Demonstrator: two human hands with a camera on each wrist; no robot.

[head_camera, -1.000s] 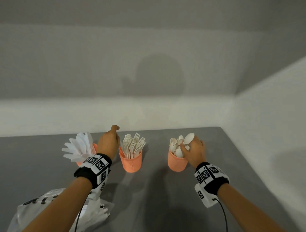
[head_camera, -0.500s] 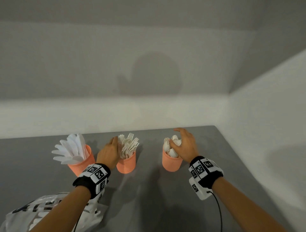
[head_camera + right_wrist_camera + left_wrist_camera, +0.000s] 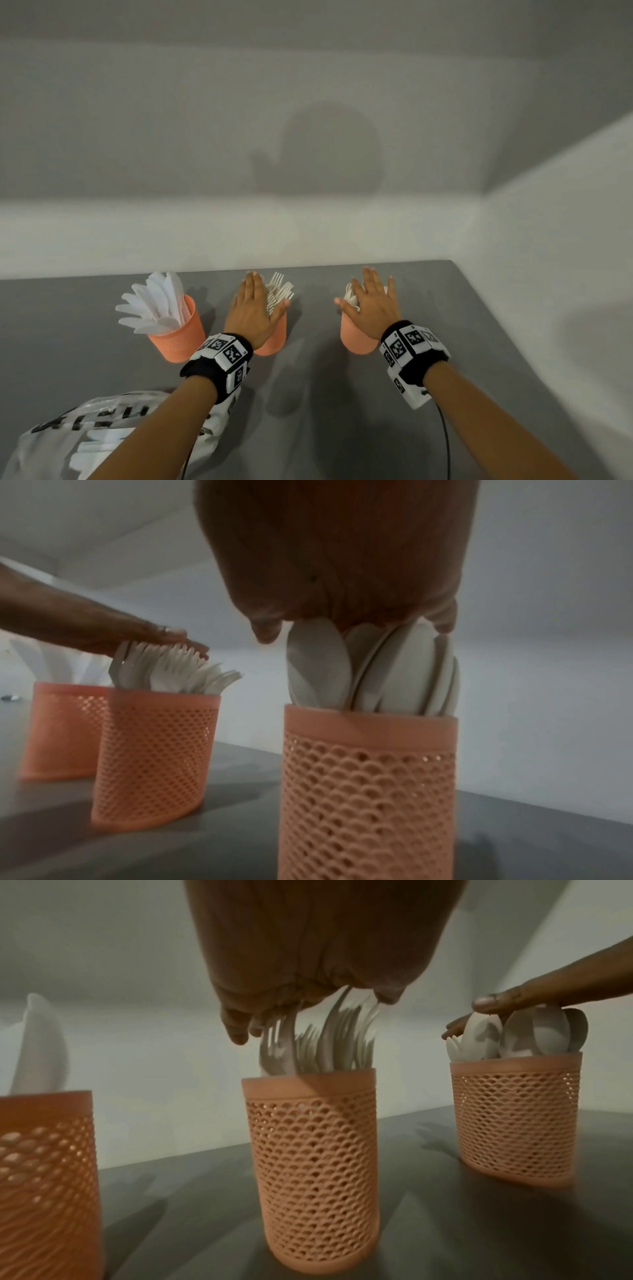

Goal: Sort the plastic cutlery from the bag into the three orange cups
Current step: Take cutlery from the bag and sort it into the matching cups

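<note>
Three orange mesh cups stand in a row on the grey table. The left cup (image 3: 178, 334) holds white knives (image 3: 154, 306). The middle cup (image 3: 274, 337) holds white forks (image 3: 280, 291), and my left hand (image 3: 255, 308) lies flat on their tips with straight fingers. The right cup (image 3: 358, 337) holds white spoons (image 3: 351, 294), and my right hand (image 3: 371, 305) rests flat on them, fingers spread. In the left wrist view my left hand's palm (image 3: 308, 947) presses the forks (image 3: 325, 1042). In the right wrist view my right hand (image 3: 342, 561) covers the spoons (image 3: 369, 669).
A white plastic bag (image 3: 102, 431) with black print lies at the table's near left, under my left forearm. The grey table (image 3: 342, 428) meets white walls at the back and right. A cable (image 3: 445, 438) hangs from my right wrist.
My left hand has moved from beside the knife cup onto the forks and flattened. My right hand has let go of the spoons and now lies flat on top of them.
</note>
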